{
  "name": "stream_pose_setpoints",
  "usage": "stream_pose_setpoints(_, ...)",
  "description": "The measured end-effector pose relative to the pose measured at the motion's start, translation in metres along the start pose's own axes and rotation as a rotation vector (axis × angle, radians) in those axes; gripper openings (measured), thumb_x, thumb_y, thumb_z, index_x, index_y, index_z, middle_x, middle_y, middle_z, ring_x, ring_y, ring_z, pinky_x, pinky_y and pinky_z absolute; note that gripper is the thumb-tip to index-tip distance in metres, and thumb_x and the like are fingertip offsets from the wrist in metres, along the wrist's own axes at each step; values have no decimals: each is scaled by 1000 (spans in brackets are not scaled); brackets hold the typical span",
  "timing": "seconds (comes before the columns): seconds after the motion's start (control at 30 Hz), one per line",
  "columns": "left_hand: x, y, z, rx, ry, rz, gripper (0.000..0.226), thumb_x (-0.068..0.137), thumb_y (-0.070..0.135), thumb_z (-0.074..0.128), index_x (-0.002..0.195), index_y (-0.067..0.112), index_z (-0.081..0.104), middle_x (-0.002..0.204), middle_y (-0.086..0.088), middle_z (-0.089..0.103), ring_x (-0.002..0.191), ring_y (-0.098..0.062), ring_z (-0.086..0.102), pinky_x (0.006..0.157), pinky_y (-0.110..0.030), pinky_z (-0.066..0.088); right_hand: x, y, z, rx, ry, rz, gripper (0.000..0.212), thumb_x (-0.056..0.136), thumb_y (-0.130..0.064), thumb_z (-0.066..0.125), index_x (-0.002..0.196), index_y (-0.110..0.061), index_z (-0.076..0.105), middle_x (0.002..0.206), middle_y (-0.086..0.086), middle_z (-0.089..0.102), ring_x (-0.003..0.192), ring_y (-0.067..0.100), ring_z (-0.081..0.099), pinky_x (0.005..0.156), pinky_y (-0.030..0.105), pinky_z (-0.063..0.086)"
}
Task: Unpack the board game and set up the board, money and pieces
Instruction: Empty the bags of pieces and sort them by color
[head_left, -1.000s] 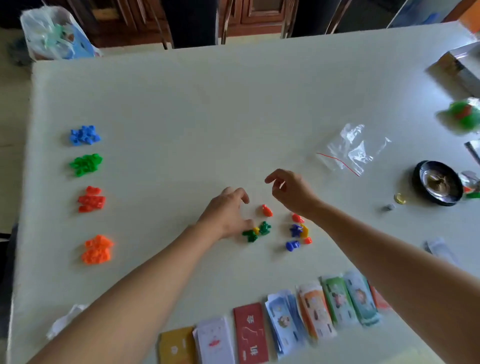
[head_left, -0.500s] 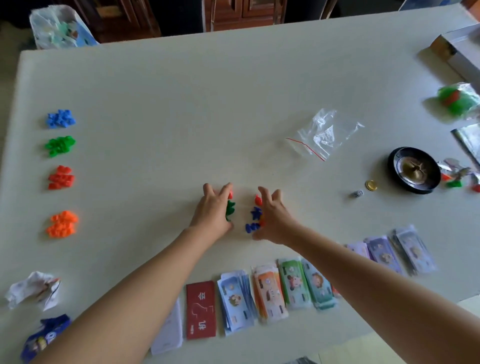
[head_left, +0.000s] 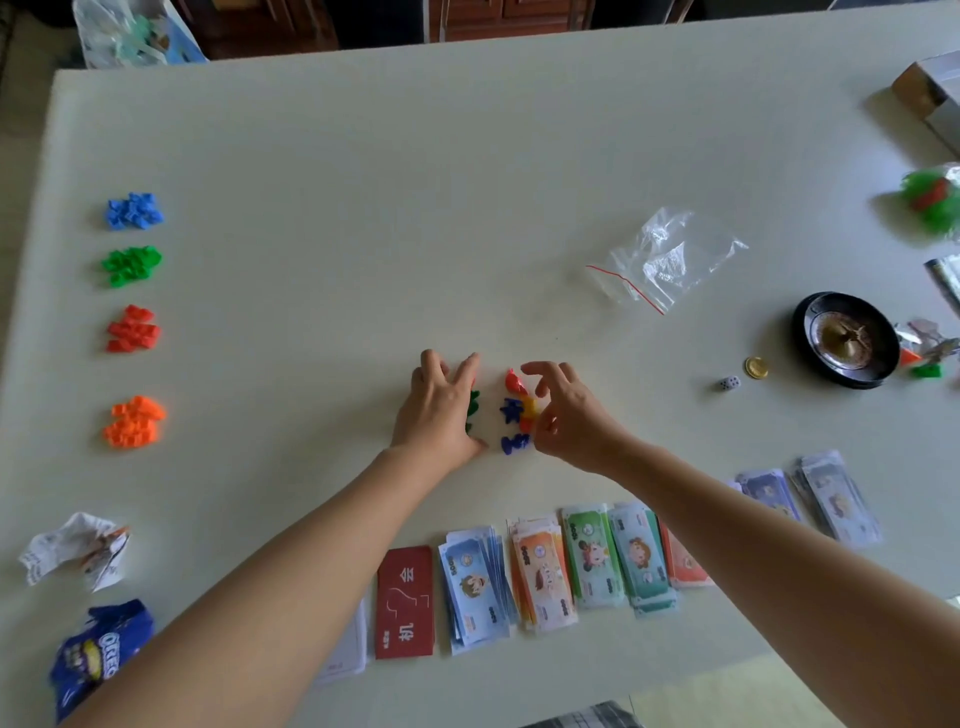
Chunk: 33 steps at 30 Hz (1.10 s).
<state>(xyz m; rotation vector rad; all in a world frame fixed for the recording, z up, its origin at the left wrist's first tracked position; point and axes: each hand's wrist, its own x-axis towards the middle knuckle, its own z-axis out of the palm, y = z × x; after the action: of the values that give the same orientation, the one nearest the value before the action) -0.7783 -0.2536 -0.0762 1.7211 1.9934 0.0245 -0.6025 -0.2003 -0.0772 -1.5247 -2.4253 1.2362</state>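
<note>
**Desk:** What lay nearest the camera?

**Photographer:** Stacks of play money (head_left: 540, 571) ran in a row along the near edge of the table (head_left: 467, 182) at six o'clock. A red card deck (head_left: 405, 603) sat just beside their left end, and more notes (head_left: 831, 493) lay at four o'clock. A blue snack wrapper (head_left: 98, 654) and a ball of crumpled paper (head_left: 78, 551) sat at eight o'clock.

**Desk:** And the hands?

**Photographer:** Both reached to the middle of the table. The left hand (head_left: 439, 410) lay with its fingers straight and spread, gripping nothing, over green pieces (head_left: 474, 405) that showed at its right edge. The right hand (head_left: 569, 421) was just beside it, fingers curled at a cluster (head_left: 513, 410) of red, yellow and blue pieces. Whether it pinched one of them could not be told.

**Desk:** What sat farther out?

**Photographer:** At nine o'clock four sorted heaps ran away from the camera, well apart from the hands: an orange heap (head_left: 135, 421), a red heap (head_left: 132, 328), a green heap (head_left: 131, 265) and a blue heap (head_left: 134, 210). At three o'clock a die (head_left: 730, 383) lay near a gold coin (head_left: 756, 367), both just beside a round black dish (head_left: 844, 348). A clear plastic bag (head_left: 670, 260) lay at one o'clock. Beyond it, at two o'clock, were a blurred bag of green and red bits (head_left: 932, 200) and a box (head_left: 930, 93) at the far right corner.
</note>
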Motion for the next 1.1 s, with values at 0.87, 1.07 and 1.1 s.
stream_pose_setpoints(0.87,0,14,17,92,148,-6,75,83,39,68,145,34,27,133,-9,26,118,-28,37,85,-40,48,1,18,13,-108,146,-98,25,75,-19,78,93,-13,63,88,2,58,72,18,56,65,32,50)
stream_pose_setpoints(1.07,11,23,10,195,38,70,93,81,32,65,151,42,5,147,-12,9,130,-32,25,91,-45,40,4,21,9,-3,233,-20,5,79,-15,64,83,-13,66,80,4,63,69,21,58,65,38,51)
stream_pose_setpoints(1.1,13,24,10,219,26,95,90,81,33,64,150,43,7,149,-11,8,132,-32,22,93,-47,38,5,23,5,41,258,33,6,79,-15,64,84,-13,66,81,4,65,71,21,59,66,36,51)
